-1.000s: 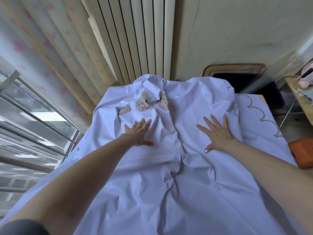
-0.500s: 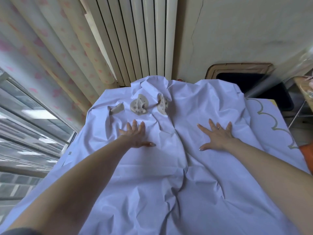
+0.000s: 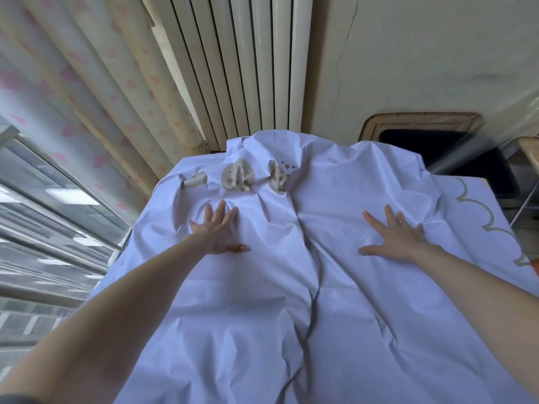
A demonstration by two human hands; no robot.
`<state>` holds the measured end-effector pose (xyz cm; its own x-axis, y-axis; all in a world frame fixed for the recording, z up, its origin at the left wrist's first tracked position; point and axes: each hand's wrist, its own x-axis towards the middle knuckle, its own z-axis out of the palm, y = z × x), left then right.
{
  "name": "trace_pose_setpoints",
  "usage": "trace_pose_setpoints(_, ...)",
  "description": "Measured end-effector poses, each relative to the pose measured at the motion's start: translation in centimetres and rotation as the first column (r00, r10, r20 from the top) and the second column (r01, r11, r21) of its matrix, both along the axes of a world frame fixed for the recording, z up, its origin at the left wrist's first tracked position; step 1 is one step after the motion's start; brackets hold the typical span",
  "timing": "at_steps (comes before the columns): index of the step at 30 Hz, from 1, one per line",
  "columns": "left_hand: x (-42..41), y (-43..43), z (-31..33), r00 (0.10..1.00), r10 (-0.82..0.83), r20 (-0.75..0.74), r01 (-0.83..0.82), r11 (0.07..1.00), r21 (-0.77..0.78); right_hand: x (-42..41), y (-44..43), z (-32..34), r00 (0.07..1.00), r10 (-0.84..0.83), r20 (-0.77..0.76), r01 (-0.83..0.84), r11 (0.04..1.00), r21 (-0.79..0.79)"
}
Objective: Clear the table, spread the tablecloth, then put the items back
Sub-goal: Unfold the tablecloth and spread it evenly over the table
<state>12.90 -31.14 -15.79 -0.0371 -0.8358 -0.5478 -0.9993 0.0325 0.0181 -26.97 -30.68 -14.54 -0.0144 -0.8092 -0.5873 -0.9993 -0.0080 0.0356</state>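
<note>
A pale lavender tablecloth (image 3: 291, 287) covers the whole table, creased, with a long ridge running down its middle. Beige printed lotus-root slices (image 3: 237, 178) show near its far edge, and a scalloped beige border (image 3: 478, 211) runs along the right side. My left hand (image 3: 217, 231) lies flat on the cloth left of the ridge, fingers spread. My right hand (image 3: 393, 234) lies flat right of the ridge, fingers spread, a ring on one finger. Neither hand holds anything. The table itself is hidden under the cloth.
A white ribbed radiator (image 3: 248, 68) and a pink-patterned curtain (image 3: 102, 83) stand behind the table's far edge. A window (image 3: 43, 214) runs along the left. A dark chair (image 3: 437, 141) with a wooden frame stands at the far right.
Both hands have slid forward and apart across the cloth, flattening it. The view has tilted up a little, and the middle ridge is narrower.
</note>
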Motion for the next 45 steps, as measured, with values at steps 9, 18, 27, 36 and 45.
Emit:
trace_pose_setpoints(9, -1.7, 6.6, 0.5, 0.997, -0.003, 0.08, 0.006, 1.0, -0.027, -0.6, 3.2, 0.1, 1.0, -0.004, -0.021, 0.005, 1.0, 0.022)
trace_pose_setpoints(18, -5.0, 13.0, 2.0, 0.963, -0.07, 0.261, 0.055, 0.997, 0.062, 0.0, 6.8, 0.9, 0.98, 0.076, -0.186, -0.061, 0.995, 0.085)
trace_pose_setpoints(27, -1.1, 4.4, 6.7, 0.999, 0.05, 0.013, -0.043, 0.948, -0.316, 4.5, 0.3, 6.2, 0.951, 0.19, -0.244, -0.23, 0.962, -0.148)
trace_pose_setpoints(36, 9.6, -5.7, 2.5, 0.825, 0.533, -0.187, -0.565, 0.773, -0.287, 9.4, -10.7, 6.1, 0.944, 0.157, 0.289, -0.011, 0.894, -0.448)
trace_pose_setpoints(45, 10.7, -7.2, -1.6, 0.766, 0.587, -0.262, -0.64, 0.736, -0.221, 13.3, -12.1, 3.2, 0.966, 0.086, 0.243, -0.007, 0.951, -0.308)
